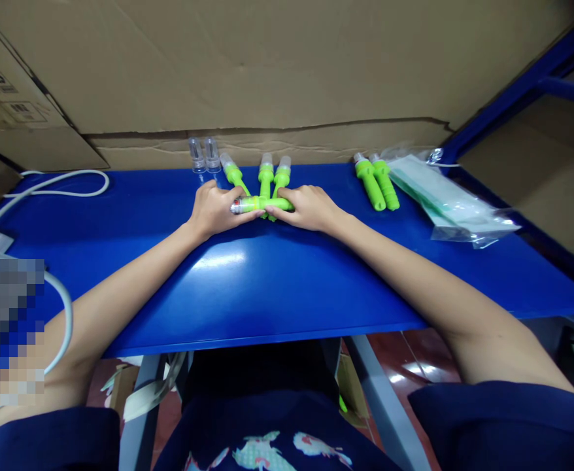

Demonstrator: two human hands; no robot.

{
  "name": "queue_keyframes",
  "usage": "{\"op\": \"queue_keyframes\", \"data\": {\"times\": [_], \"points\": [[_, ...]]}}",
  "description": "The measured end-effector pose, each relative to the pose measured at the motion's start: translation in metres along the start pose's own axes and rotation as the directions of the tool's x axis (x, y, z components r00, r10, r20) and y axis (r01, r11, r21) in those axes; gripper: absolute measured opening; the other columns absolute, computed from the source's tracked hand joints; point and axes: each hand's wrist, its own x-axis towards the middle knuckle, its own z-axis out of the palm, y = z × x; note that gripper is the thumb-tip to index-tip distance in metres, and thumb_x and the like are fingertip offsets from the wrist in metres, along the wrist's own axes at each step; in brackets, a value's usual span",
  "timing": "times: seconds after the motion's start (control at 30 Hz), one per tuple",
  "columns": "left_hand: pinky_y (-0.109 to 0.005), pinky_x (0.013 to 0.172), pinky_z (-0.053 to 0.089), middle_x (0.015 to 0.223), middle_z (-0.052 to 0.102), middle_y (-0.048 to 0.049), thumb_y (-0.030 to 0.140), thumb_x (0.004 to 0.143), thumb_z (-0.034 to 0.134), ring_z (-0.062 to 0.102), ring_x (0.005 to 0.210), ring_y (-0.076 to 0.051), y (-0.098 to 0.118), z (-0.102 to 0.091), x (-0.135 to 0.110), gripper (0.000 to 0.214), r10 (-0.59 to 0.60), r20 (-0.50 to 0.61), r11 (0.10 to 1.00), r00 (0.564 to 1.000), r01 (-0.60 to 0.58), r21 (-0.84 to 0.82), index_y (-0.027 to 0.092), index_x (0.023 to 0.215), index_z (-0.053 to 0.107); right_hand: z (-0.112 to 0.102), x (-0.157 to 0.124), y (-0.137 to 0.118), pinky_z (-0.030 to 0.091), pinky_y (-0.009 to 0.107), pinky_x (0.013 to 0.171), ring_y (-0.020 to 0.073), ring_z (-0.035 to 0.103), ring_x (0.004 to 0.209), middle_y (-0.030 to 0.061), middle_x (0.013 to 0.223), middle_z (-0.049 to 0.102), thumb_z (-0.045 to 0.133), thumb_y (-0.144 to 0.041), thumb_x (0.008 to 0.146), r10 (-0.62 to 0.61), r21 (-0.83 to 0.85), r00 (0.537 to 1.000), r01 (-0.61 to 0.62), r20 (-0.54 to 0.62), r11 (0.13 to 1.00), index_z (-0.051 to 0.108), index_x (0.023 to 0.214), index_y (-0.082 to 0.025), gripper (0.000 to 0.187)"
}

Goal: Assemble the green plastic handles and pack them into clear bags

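At twelve o'clock over the blue desk [287, 288], left hand [212, 208] and right hand [312, 206] grasp a green stick [256, 204] by opposite ends, likely to steady it.

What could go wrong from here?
- The left hand and right hand hold a green tube right by three similar green pieces; a finger might knock one out of place.
- Two clear caps sit just beyond the left hand, so a stray knuckle could topple or roll them.
- A white cord crosses in front of the left forearm in this view and could snag, if it is close enough.
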Motion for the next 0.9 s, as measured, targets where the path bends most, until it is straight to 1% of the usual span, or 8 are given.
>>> {"op": "queue_keyframes", "data": {"times": [0.23, 0.5, 0.67, 0.77, 0.9], "points": [[-0.039, 0.074, 0.05, 0.059, 0.068, -0.0065, 0.085, 0.082, 0.056, 0.067, 0.061, -0.023, 0.0, 0.0006, 0.0, 0.067, -0.021, 0.004, 0.999, 1.0, 0.021, -0.038, 0.021, 0.086, 0.077, -0.0008, 0.0002, -0.001, 0.03, 0.031, 0.066, 0.0325, 0.073, 0.095, 0.0169, 0.108, 0.079, 0.039, -0.06, 0.105, 0.005, -0.006, 1.0, -0.005, 0.011, 1.0, 0.069, 0.124, -0.015, 0.057], [-0.036, 0.073, 0.051, 0.06, 0.068, -0.0063, 0.082, 0.083, 0.057, 0.067, 0.062, -0.023, 0.0025, -0.0026, 0.0011, 0.067, -0.023, 0.024, 1.0, 0.999, 0.023, -0.008, 0.019, 0.089, 0.078, 0.0009, 0.001, -0.0004, 0.028, 0.032, 0.065, 0.0327, 0.074, 0.095, 0.0166, 0.11, 0.079, 0.04, -0.061, 0.105, 0.006, -0.02, 1.0, -0.006, 0.007, 1.0, 0.068, 0.124, -0.015, 0.057], [-0.036, 0.069, 0.049, 0.063, 0.07, -0.0082, 0.08, 0.082, 0.061, 0.067, 0.063, -0.024, 0.0044, -0.0045, 0.001, 0.065, -0.058, 0.064, 0.998, 0.996, 0.058, -0.002, 0.019, 0.092, 0.08, 0.0019, 0.0016, 0.0002, 0.026, 0.032, 0.064, 0.0335, 0.074, 0.095, 0.0168, 0.11, 0.079, 0.038, -0.062, 0.106, 0.006, -0.026, 1.0, -0.006, 0.008, 1.0, 0.068, 0.123, -0.015, 0.058], [-0.035, 0.067, 0.048, 0.065, 0.071, -0.0092, 0.08, 0.082, 0.061, 0.068, 0.064, -0.025, 0.0053, -0.0055, 0.0011, 0.065, -0.076, 0.089, 0.997, 0.993, 0.076, 0.002, 0.018, 0.093, 0.08, 0.0016, 0.0015, -0.0002, 0.028, 0.032, 0.065, 0.033, 0.074, 0.095, 0.0168, 0.11, 0.079, 0.039, -0.061, 0.105, 0.013, -0.019, 1.0, -0.013, 0.016, 1.0, 0.068, 0.124, -0.015, 0.058], [-0.036, 0.068, 0.048, 0.066, 0.072, -0.0095, 0.081, 0.082, 0.061, 0.069, 0.066, -0.026, 0.0057, -0.0063, 0.0015, 0.066, -0.087, 0.11, 0.996, 0.99, 0.087, -0.002, 0.018, 0.093, 0.08, 0.0009, 0.001, -0.001, 0.03, 0.031, 0.066, 0.033, 0.073, 0.095, 0.0172, 0.11, 0.079, 0.04, -0.061, 0.105, 0.016, -0.013, 1.0, -0.016, 0.016, 1.0, 0.068, 0.123, -0.015, 0.057]]}}
